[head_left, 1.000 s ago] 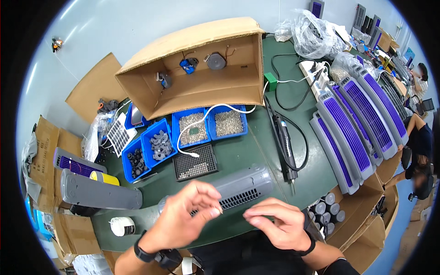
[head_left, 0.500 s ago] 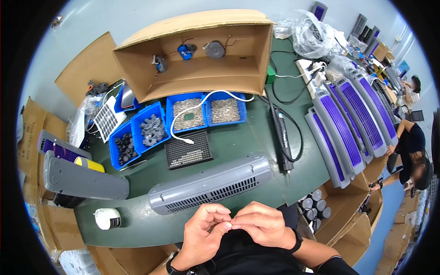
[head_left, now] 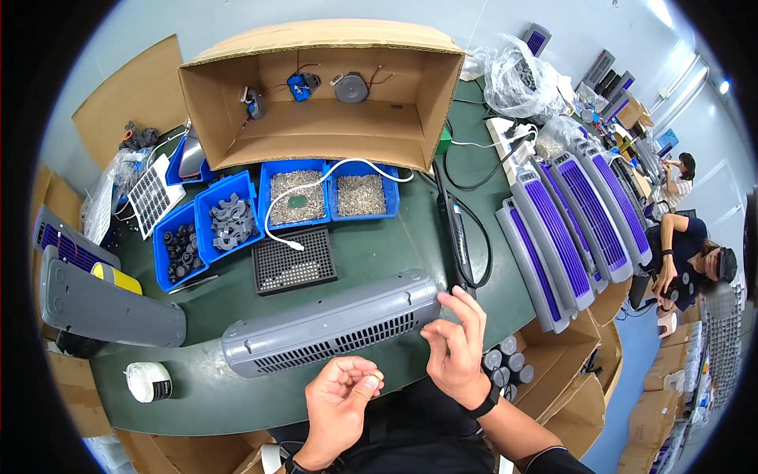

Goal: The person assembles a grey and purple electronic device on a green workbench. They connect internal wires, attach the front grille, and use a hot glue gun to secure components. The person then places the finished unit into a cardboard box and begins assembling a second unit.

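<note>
A grey plastic housing (head_left: 332, 320) with rows of slots along its near side lies across the green table in front of me. Below its middle, my left hand (head_left: 341, 399) is closed, thumb pressed against the curled fingers; whatever it holds is too small to make out. My right hand (head_left: 459, 355) is raised beside the housing's right end, fingers apart, with nothing visible in it. Just beyond that hand lies a black electric screwdriver (head_left: 456, 237) with its cord. A black perforated tray (head_left: 296, 276) holding rows of screws sits behind the housing.
Blue bins (head_left: 362, 167) of screws and grey parts stand before an open cardboard box (head_left: 316, 146). Purple-and-grey units (head_left: 553, 229) lean in a row at right. A white jar (head_left: 148, 382) and another grey housing (head_left: 110, 304) are at left. Another person (head_left: 687, 253) works far right.
My hands have parted: the right moved up and right to the housing's end, its fingers spreading, while the left stayed closed near the table edge. The view has turned slightly right.
</note>
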